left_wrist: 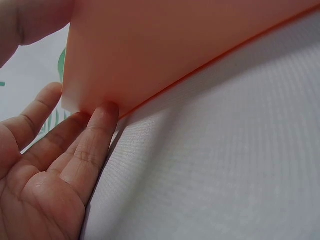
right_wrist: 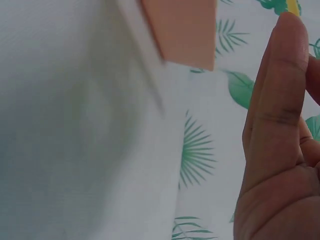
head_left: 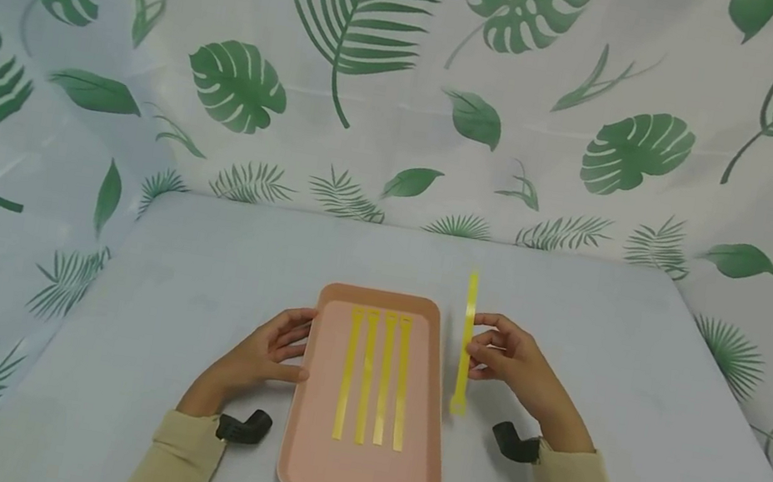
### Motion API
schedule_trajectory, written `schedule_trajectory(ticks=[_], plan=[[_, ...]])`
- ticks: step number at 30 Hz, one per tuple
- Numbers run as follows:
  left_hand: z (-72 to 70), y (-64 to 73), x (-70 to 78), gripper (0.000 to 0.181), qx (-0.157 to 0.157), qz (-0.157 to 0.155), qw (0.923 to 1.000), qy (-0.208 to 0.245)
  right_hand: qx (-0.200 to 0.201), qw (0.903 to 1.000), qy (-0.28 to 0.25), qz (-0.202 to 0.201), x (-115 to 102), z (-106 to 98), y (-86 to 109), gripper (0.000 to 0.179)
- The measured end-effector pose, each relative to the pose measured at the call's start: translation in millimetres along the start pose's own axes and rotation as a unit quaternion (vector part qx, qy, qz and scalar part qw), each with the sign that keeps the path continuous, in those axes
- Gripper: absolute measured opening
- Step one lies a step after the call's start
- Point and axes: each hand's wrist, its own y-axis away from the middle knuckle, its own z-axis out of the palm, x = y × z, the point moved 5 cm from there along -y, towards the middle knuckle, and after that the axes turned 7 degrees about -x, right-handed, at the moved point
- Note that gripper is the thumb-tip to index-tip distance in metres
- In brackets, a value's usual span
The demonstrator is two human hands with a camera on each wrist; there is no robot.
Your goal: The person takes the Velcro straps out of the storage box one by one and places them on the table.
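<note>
Yellow strip (head_left: 469, 321), just beside the right edge of the pink tray (head_left: 357, 476), pinched near mid-length by your right hand (head_left: 508, 349) while your left hand (head_left: 266, 353) touches the tray with loose fingers, looks light, probably bendy, best gripped mid-length

Two hands (head_left: 263, 350) (head_left: 508, 355) and two wrist cameras (head_left: 245, 427) (head_left: 515, 443) are flanking one tray (head_left: 360, 475), four strips (head_left: 366, 381) inside, a fifth strip (head_left: 468, 330) at two o'clock.

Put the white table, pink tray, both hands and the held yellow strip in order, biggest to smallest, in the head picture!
1. White table
2. Pink tray
3. Left hand and right hand: look alike, unranked
4. Held yellow strip
</note>
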Motion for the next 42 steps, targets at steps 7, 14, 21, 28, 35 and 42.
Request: schedule_trajectory(ticks=[7, 14, 21, 28, 35, 42], plan=[[-0.7, -0.4, 0.1, 0.099, 0.005, 0.000, 1.0000, -0.005, -0.018, 0.9994, 0.004, 0.030, 15.4, -3.1, -1.2, 0.048], [0.7, -0.1, 0.8, 0.100, 0.009, -0.001, 1.0000, -0.003, -0.037, 0.9961, 0.001, 0.080, 31.1, -4.6, -2.1, 0.046], [0.1, 0.1, -0.1, 0.100, 0.010, 0.001, 0.9999, -0.006, -0.049, 0.9917, -0.007, 0.119, 38.2, -0.1, -1.6, 0.041], [0.0, -0.2, 0.2, 0.098, 0.010, 0.001, 0.9999, -0.007, -0.035, 0.9867, 0.005, 0.159, 42.7, 4.8, -2.4, 0.036], [-0.6, -0.5, 1.6, 0.097, 0.005, 0.011, 0.9999, -0.011, -0.008, 0.9828, 0.031, 0.182, 42.1, 5.1, -1.7, 0.028], [0.0, -0.2, 2.6, 0.098, 0.004, 0.012, 0.9999, -0.009, 0.016, 0.9783, 0.067, 0.195, 42.7, 2.1, -1.0, 0.021]])
